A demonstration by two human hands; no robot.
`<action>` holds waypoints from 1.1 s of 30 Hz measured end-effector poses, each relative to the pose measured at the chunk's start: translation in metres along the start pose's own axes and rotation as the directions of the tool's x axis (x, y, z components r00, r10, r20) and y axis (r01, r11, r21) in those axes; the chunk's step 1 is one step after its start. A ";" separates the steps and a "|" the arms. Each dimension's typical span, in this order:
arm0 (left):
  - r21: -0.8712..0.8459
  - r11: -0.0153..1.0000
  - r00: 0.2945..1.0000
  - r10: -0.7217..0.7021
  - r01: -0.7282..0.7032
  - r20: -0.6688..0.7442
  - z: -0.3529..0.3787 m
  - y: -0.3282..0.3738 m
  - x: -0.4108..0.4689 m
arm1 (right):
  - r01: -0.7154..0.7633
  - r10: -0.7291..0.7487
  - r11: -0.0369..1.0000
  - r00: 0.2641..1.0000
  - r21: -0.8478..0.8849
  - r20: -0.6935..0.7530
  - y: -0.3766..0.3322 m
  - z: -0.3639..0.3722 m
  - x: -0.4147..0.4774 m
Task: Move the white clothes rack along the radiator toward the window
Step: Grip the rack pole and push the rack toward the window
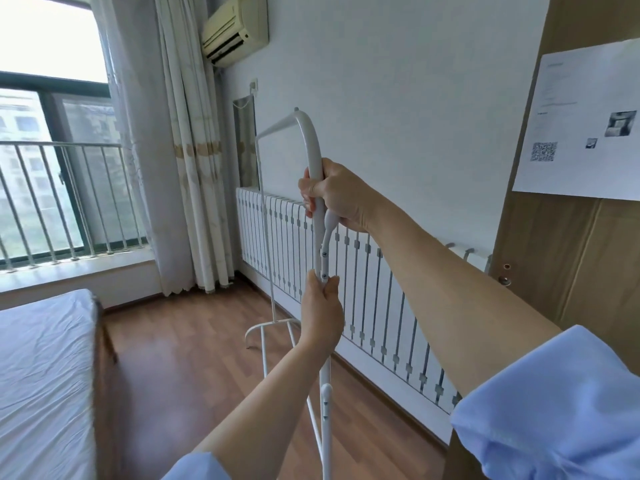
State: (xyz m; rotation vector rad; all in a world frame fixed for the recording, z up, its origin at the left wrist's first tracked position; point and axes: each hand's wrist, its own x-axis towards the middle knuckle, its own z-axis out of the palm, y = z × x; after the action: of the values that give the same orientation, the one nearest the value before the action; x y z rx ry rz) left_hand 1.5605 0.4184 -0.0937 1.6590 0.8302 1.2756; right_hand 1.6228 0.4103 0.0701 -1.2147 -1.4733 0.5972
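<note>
The white clothes rack (311,140) stands in front of me, its near upright running from the curved top corner down past my arms. My right hand (334,195) grips that upright high up, just above a white bracket. My left hand (322,308) holds the same upright lower down, below two small screws. The rack's far upright and curved feet (268,327) rest on the wooden floor beside the white radiator (363,271), which runs along the right wall. The window (52,150) with its railing is at the far left.
A bed with a white sheet (41,375) fills the lower left. Curtains (187,150) hang in the corner between window and radiator. An air conditioner (235,29) is mounted high on the wall. A wooden wardrobe with a paper notice (585,123) stands at the right.
</note>
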 end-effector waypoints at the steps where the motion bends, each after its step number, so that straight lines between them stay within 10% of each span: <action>1: 0.000 1.000 1.000 -0.001 0.001 -0.009 0.007 -0.001 0.005 | 0.002 -0.002 1.000 1.000 0.011 0.005 0.004 -0.006 0.004; 33: 0.090 0.996 0.993 0.015 -0.004 -0.114 0.156 -0.081 0.223 | 0.029 -0.038 0.996 0.993 0.084 0.111 0.144 -0.145 0.201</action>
State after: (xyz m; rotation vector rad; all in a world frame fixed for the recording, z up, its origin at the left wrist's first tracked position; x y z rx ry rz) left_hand 1.7682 0.6121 -0.0965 1.6739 0.9624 1.3685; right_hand 1.8305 0.6080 0.0705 -1.1054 -1.5446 0.7061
